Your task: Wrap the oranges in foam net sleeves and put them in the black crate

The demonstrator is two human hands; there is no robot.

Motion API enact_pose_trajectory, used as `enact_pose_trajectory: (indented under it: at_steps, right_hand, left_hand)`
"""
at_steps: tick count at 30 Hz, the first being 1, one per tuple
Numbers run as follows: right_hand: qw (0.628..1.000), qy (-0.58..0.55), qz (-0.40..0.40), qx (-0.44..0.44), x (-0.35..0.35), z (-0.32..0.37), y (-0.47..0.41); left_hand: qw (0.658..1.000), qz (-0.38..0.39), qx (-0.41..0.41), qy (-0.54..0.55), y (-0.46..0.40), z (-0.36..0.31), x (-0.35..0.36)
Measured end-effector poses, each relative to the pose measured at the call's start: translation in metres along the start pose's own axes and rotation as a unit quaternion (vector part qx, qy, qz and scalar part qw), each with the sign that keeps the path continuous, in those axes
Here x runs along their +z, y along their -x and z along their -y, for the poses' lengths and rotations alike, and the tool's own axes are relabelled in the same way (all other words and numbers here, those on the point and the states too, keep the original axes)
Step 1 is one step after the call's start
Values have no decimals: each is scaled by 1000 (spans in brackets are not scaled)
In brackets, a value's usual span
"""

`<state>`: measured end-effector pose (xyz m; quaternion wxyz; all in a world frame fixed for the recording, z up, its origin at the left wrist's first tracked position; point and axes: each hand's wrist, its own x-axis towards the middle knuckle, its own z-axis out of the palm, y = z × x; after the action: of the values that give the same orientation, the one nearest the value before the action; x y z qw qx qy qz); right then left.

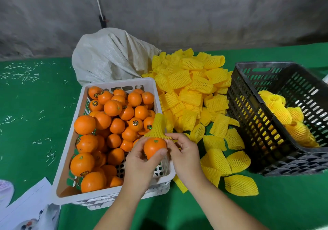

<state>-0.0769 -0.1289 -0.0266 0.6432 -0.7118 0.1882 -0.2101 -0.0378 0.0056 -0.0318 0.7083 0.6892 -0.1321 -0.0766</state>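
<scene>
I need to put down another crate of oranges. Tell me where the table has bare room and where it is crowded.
The green cloth left of the white crate is bare but for thin scraps. A bare strip also lies near the front edge, below the black crate. Between the two crates it is crowded with the sleeve pile; papers fill the near left corner.

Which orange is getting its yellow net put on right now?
Find the white crate full of bare oranges. At its near right corner, the left hand holds one orange. It alone is lifted, with a yellow foam sleeve capping its top.
</scene>
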Motion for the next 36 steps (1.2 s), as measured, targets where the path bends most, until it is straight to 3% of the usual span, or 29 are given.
enact_pose_trajectory:
  at_steps: [5,8,11,14,17,19,22,25,28,31,32,33,34,35,36]
  right_hand:
    - [992,47,82,-89,0,15,11]
    - [968,139,126,-164,4,12,18]
    - [929,278,128,-207,5,5,22]
    - [912,337,105,-211,9,6,25]
    - [894,375,70,-237,17,3,25]
    - [884,382,54,-264,22,0,24]
    - [879,363,41,-307,22,-2,20]
    - [874,355,29,-331,21,-5,17]
    - [890,337,47,-302,22,-3,21]
    - [898,335,48,-280,20,-1,19]
    - [900,335,46,-276,19,-1,17]
    - [901,333,46,-273,19,-1,15]
    - [904,327,46,-271,18,-2,14]
    - [908,319,43,-268,17,-2,13]
    - [913,310,35,-262,15,-3,11]
  left_hand:
    - [995,-92,-38,24,-6,2,5]
    - [983,-149,-75,73,-13,5,6]
    - [983,-104,-85,121,-15,8,-2]
    - [984,-57,-73,150,-15,9,-4]
    - [964,-71,-174,190,-15,15,-4]
    - [944,-50,-258,200,-14,15,-7]
    - [922,-85,-316,208,-15,7,-11]
    - [922,-52,-308,228,-17,3,-14]
    - [923,-13,-290,252,-20,-4,-9]
    - [894,22,-280,350,-20,-1,-13]
    - [897,40,-288,334,-19,3,-13]
    - [877,33,-339,339,-20,6,-14]
    - [887,17,-376,268,-20,5,-14]
    - [934,52,-340,98,-13,7,-13]
    - [935,59,-336,94,-13,11,-13]
